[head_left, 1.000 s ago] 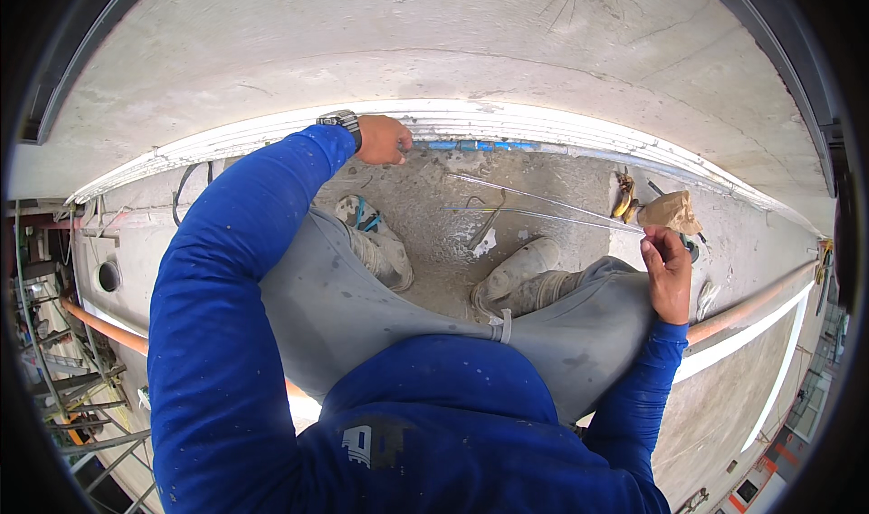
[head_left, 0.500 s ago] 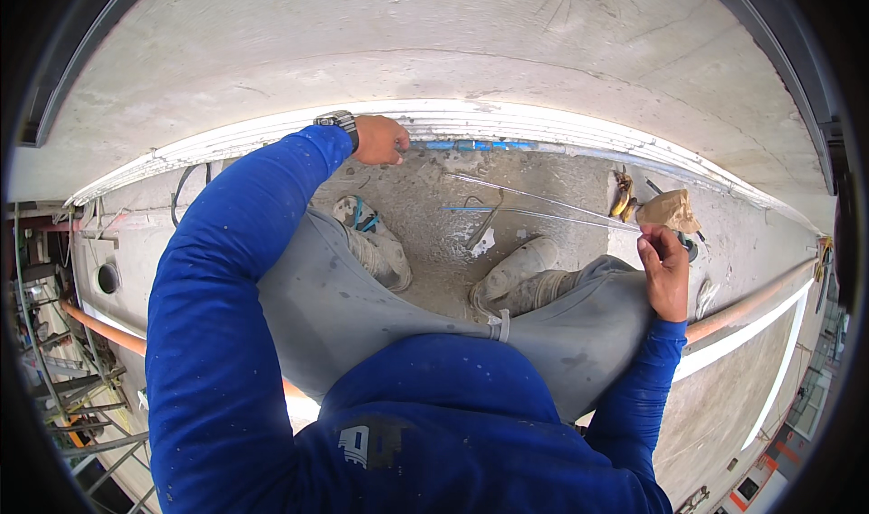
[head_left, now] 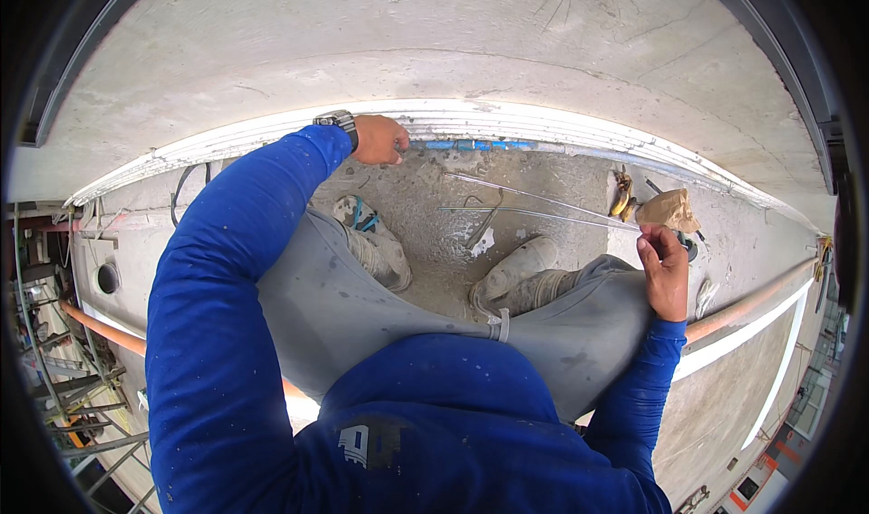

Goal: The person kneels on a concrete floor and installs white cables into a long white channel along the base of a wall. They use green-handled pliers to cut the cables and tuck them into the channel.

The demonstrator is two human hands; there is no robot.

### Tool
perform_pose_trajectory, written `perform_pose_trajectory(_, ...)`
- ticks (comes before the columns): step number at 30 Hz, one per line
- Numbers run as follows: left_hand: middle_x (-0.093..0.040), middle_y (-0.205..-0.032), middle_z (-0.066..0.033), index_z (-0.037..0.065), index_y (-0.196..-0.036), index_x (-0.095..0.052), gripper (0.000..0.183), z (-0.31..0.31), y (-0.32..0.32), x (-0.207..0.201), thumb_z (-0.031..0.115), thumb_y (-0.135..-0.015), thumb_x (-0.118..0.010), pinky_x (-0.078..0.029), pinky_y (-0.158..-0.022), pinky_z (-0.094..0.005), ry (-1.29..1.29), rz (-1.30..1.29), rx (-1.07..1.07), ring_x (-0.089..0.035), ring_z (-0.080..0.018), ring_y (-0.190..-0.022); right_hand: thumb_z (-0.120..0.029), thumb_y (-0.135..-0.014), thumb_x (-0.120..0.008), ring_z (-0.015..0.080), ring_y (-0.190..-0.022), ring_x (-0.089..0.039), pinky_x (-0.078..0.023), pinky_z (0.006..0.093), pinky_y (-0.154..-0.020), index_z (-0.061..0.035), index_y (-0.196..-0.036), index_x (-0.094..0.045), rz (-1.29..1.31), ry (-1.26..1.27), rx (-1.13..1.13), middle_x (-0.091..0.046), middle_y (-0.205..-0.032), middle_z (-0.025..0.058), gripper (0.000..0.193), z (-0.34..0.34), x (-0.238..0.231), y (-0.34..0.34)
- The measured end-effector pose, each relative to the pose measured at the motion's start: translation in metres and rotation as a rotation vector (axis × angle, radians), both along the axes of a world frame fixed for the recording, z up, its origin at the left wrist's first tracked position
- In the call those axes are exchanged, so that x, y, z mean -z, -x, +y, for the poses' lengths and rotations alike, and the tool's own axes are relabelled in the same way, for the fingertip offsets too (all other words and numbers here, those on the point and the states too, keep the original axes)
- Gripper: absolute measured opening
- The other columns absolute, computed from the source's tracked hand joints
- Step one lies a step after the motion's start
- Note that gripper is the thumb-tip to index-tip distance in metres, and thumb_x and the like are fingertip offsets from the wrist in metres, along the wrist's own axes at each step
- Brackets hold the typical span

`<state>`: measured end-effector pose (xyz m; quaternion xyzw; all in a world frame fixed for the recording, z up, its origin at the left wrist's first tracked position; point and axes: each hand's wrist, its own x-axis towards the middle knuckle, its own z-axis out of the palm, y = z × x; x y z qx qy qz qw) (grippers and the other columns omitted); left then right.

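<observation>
Over concrete floor [head_left: 425, 242], beyond boots [head_left: 514, 274], thin shiny metal-looking rods [head_left: 561, 215] spread leftward from right hand [head_left: 665, 265], thumb and fingertips pinching their gathered ends. Likely light, springy, smooth, easily kinked; pinch at gathered ends probably lets far tips whip, hold nearer middle steadier. Left hand [head_left: 378, 139] curled at blue pipe [head_left: 480, 146]; cannot tell whether fingers grip anything

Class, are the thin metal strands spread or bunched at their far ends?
Spread: from the right hand, the thin metal strands fan out, leaving a visible gap between their far ends.
</observation>
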<state>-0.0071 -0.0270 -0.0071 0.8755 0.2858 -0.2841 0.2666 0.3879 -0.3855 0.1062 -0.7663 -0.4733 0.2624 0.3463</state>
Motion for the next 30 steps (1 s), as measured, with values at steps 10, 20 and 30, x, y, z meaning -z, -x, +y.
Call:
perform_pose_trajectory(10,-0.067,-0.133,-0.0136,0.011,-0.14,-0.06,0.056,0.0003,-0.0008,0.0,0.042,-0.095,-0.071,-0.05,-0.104,-0.0453,0.015,0.028,-0.015,-0.063,-0.0323,-0.125,-0.01,-0.099,-0.068,0.0091,-0.08,-0.056,-0.049,0.0254,-0.073,0.0033,-0.111,-0.065,-0.024,0.008,-0.006,-0.064,-0.088,0.0026,0.018,-0.0006,0.0004,-0.0012)
perform_pose_trajectory(20,-0.067,-0.133,-0.0144,0.009,-0.141,-0.059,0.057,-0.0001,-0.0018,-0.0025,0.041,-0.096,-0.07,-0.05,-0.105,-0.0456,0.024,0.032,-0.008,-0.063,-0.0326,-0.126,-0.01,-0.099,-0.068,0.0085,-0.081,-0.055,-0.049,0.025,-0.073,0.0036,-0.111,-0.065,0.001,0.006,0.003,-0.063,-0.088,0.0023,0.018,-0.0012,-0.0004,-0.0005)
perform_pose_trajectory(30,-0.068,-0.131,-0.014,0.01,-0.139,-0.061,0.055,-0.0005,-0.0009,-0.0012,0.04,-0.095,-0.071,-0.05,-0.104,-0.0454,0.018,0.015,-0.01,-0.063,-0.0325,-0.124,-0.01,-0.1,-0.068,0.0084,-0.081,-0.055,-0.049,0.0248,-0.073,0.0037,-0.11,-0.065,-0.014,0.009,-0.006,-0.063,-0.088,0.0024,0.018,-0.0012,0.0001,-0.0008)
